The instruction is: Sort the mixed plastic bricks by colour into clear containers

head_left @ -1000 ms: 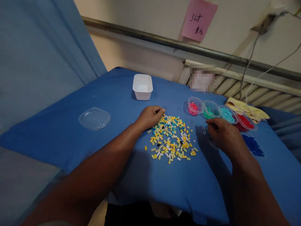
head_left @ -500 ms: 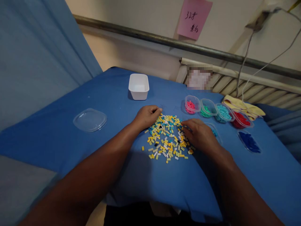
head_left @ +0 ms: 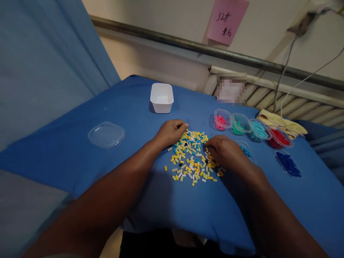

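left hand point(head_left: 170, 132) curled, right hand point(head_left: 225, 152) pinching in bead pile point(head_left: 192, 157), pink note point(head_left: 227, 21) handwriting unclear

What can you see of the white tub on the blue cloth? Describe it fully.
The white tub is a small rectangular dish with rounded corners and a thick rim, plastic by its look. It stands upright and open, with nothing visible inside, on the far part of the blue cloth. Nothing else touches it; both hands are well short of it.

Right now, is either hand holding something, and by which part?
It cannot be told. Both the left hand and the right hand rest on the pile of small bricks, with their curled fingers hiding any grip.
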`<state>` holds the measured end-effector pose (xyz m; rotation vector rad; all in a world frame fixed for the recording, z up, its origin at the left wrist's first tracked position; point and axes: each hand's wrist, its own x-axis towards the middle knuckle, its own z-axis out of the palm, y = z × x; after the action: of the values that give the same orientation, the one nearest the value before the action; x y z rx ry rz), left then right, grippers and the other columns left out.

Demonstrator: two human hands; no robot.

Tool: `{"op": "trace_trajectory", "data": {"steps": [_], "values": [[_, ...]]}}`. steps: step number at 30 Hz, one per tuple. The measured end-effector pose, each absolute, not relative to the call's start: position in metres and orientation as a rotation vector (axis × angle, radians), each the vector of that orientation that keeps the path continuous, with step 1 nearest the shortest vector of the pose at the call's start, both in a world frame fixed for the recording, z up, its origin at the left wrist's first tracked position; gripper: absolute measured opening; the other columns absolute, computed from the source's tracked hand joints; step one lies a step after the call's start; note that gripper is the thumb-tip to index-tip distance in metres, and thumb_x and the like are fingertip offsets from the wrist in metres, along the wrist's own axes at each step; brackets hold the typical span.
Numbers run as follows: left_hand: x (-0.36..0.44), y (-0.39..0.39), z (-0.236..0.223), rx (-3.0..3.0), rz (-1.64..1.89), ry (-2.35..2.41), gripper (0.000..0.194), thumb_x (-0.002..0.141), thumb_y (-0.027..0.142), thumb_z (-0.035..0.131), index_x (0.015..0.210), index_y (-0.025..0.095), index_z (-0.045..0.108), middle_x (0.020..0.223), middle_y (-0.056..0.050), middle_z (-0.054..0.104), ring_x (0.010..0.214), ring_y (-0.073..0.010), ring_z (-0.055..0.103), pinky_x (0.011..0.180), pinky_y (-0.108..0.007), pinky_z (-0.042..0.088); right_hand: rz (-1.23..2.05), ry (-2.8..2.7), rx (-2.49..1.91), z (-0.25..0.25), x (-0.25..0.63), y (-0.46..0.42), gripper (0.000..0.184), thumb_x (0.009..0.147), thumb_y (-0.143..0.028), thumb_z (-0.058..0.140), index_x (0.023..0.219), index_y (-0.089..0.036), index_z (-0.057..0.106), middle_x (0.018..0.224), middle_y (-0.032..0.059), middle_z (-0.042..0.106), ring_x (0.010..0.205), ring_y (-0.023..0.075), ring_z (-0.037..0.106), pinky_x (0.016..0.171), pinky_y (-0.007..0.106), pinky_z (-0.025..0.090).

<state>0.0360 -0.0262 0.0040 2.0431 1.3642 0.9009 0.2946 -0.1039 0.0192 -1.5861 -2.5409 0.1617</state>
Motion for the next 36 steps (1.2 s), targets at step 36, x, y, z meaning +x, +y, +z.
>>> {"op": "trace_trajectory", "data": {"steps": [36], "values": [[0.037, -0.026, 0.006, 2.021, 0.899, 1.357, 0.046, 0.100, 0.049, 0.054, 0.065, 0.020, 0.051, 0.061, 0.003, 0.043, 0.063, -0.0146, 0.043, 0.060, -0.032, 0.023, 0.166, -2.178, -1.331, 0.021, 0.308, -0.112, 0.023, 0.103, -0.027, 0.060, 0.116, -0.022, 0.078, 0.112, 0.0093, 0.081, 0.105, 0.0258, 0.074, 0.094, 0.038, 0.057]]}}
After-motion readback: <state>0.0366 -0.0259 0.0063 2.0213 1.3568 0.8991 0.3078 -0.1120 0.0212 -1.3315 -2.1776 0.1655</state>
